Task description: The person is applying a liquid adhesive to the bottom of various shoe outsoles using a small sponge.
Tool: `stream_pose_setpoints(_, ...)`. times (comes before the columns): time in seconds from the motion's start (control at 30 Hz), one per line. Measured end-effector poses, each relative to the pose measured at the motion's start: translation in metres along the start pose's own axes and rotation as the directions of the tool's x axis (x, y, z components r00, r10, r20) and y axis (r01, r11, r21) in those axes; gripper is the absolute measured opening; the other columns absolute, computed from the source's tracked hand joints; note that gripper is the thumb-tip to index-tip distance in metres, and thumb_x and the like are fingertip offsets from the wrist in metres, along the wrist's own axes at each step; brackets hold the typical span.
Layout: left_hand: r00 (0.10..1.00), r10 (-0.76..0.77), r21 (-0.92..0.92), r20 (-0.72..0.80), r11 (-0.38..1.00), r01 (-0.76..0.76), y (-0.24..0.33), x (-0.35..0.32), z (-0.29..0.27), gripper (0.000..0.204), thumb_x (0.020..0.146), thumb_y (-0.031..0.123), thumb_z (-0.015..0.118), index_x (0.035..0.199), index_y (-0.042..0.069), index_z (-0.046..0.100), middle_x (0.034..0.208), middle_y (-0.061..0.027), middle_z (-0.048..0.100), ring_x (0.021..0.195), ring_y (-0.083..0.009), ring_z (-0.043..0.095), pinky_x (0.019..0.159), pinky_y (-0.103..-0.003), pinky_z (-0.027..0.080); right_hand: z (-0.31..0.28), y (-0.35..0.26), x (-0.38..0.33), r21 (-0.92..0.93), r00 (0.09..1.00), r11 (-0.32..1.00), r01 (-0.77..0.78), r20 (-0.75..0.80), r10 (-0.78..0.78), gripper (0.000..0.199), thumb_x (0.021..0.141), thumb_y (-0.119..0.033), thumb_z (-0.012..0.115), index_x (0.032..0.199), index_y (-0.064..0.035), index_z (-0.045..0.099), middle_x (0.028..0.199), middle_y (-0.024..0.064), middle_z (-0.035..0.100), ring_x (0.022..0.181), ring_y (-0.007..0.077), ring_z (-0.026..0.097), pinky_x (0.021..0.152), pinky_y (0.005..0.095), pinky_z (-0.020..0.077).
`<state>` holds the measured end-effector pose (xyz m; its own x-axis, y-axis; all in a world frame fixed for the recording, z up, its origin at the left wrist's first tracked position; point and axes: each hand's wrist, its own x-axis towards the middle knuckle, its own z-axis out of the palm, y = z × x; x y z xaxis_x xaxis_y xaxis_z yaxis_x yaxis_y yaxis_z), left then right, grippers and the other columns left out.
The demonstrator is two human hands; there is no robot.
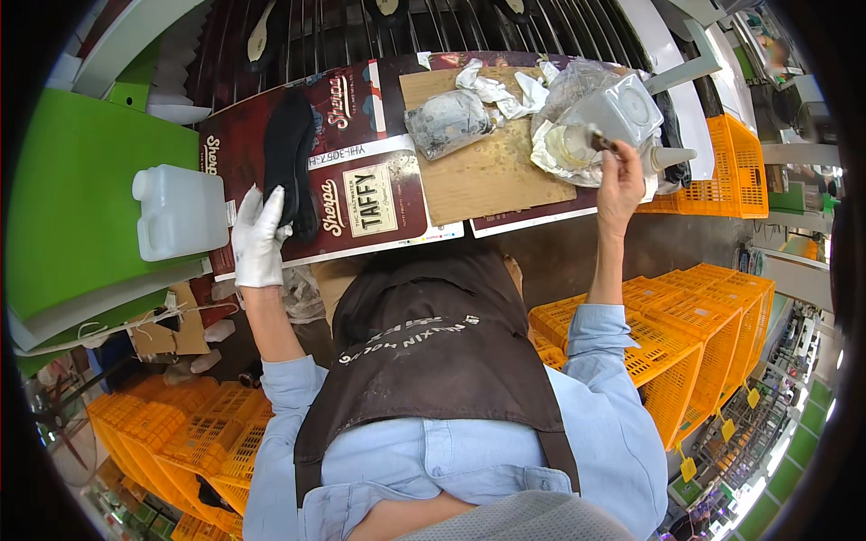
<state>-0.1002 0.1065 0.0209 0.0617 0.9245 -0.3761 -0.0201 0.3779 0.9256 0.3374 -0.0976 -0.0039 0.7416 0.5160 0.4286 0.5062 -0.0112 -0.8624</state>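
Note:
My left hand (259,240), in a white glove, pinches the near end of a black shoe sole (287,135). Another dark sole (307,209) appears to lie partly under it on printed maroon cardboard (244,144). Bare, my right hand (621,187) grips a small dark-tipped brush (599,140). Its tip is over or at a clear cup (568,146) of pale liquid, wrapped in white paper; whether it touches the liquid, I cannot tell. Beside that hand lie a white nozzle (675,157) and a clear square-bottomed plastic bottle (624,106).
A smeared grey bottle (449,124) and crumpled tissue (492,88) rest on brown cardboard (487,185). At left, a white jug (183,213) stands on a green surface (99,171). Slatted rollers (442,36) carry soles (262,36) beyond. Orange crates (667,347) stack on both sides.

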Motion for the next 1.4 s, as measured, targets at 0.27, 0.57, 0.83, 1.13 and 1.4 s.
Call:
stream_pose_setpoints(0.27,0.857,-0.201,-0.666,0.475,0.554,0.500,-0.009,0.015,-0.018,0.030,0.095,0.007,0.054,0.124,-0.002,0.049,0.124,-0.0226,0.055,0.066,-0.0125,0.049,0.051,-0.020,0.041,0.008,0.003,0.003,-0.268,0.992,0.963,0.001,0.119,0.032,0.027,0.085,-0.004,0.066,0.111,-0.0007,0.063,0.085,0.0024,0.062,0.064,0.0059,0.051,0.060,0.0218,0.0440)
stream_pose_setpoints(0.57,0.781,-0.031,-0.404,0.624,0.842,0.356,-0.016,-0.058,0.055,0.044,0.087,0.007,0.064,0.128,0.002,0.046,0.114,-0.0145,0.060,0.094,-0.0234,0.064,0.079,-0.031,0.057,0.018,0.008,0.001,0.328,0.937,0.879,-0.347,0.154,0.313,0.027,0.090,-0.004,0.063,0.116,0.0006,0.059,0.086,-0.0007,0.060,0.069,0.0047,0.050,0.061,0.0183,0.0417)
stream_pose_setpoints(0.83,0.550,-0.179,-0.167,0.816,0.837,0.520,-0.036,-0.084,0.111,0.045,0.091,0.012,0.063,0.130,0.002,0.043,0.118,-0.0152,0.060,0.081,-0.0208,0.068,0.070,-0.031,0.058,0.055,-0.036,0.006,0.603,0.868,0.627,-0.493,0.392,0.305,0.026,0.090,-0.002,0.062,0.116,0.0004,0.059,0.086,-0.0007,0.059,0.066,0.0041,0.048,0.057,0.0182,0.0402)
stream_pose_setpoints(1.13,0.502,-0.157,-0.163,0.850,0.830,0.534,-0.053,-0.089,0.112,0.053,0.086,0.006,0.065,0.133,0.002,0.041,0.121,-0.0123,0.057,0.090,-0.0211,0.066,0.078,-0.031,0.056,0.128,-0.089,0.015,-0.149,0.742,0.805,0.574,0.511,-0.435,0.027,0.081,0.002,0.067,0.107,-0.0038,0.064,0.093,0.0086,0.064,0.071,0.0194,0.063,0.064,0.0293,0.0496)
stream_pose_setpoints(1.4,0.493,-0.160,-0.119,0.855,0.865,0.487,-0.055,-0.086,0.111,0.052,0.086,0.007,0.066,0.132,0.002,0.042,0.117,-0.0107,0.057,0.091,-0.0205,0.065,0.077,-0.030,0.056,0.099,-0.108,-0.020,-0.025,0.645,0.922,0.387,0.722,-0.251,0.026,0.079,0.002,0.069,0.104,-0.0027,0.066,0.091,0.0083,0.064,0.072,0.0169,0.065,0.060,0.0264,0.0477)
